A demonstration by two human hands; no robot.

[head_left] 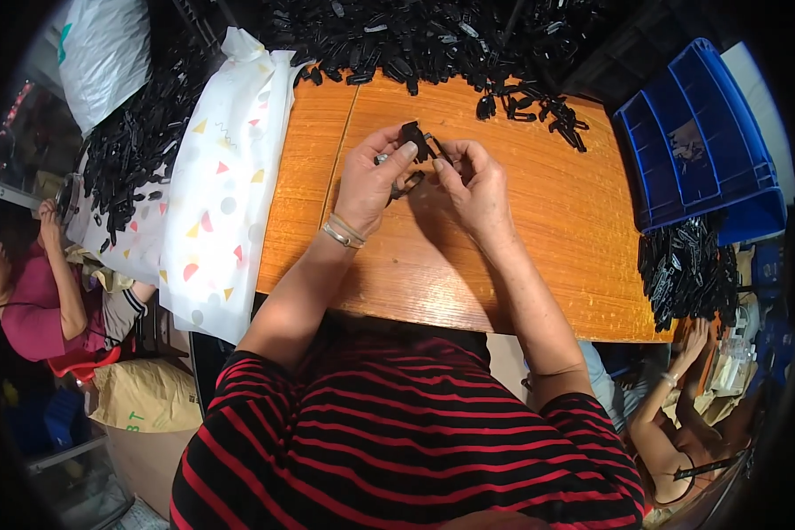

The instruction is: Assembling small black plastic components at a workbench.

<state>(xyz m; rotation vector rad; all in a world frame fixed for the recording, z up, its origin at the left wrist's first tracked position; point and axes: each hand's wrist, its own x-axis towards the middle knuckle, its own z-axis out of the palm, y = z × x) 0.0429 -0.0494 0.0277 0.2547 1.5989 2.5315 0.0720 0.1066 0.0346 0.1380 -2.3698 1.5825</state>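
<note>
Above the wooden table, my left hand pinches a small black plastic piece between thumb and fingertips. Another dark, curved piece shows below that thumb, at the edge of the palm; whether it is held there I cannot tell. My right hand is closed at the fingertips on a thin dark strip-like part, which meets or nearly meets the left hand's piece. The exact kind of these parts is too small to make out.
A large heap of black plastic parts covers the table's far side. White patterned sheeting lies along the left. On the right stand a tilted blue crate and another black pile. Other people work at both sides.
</note>
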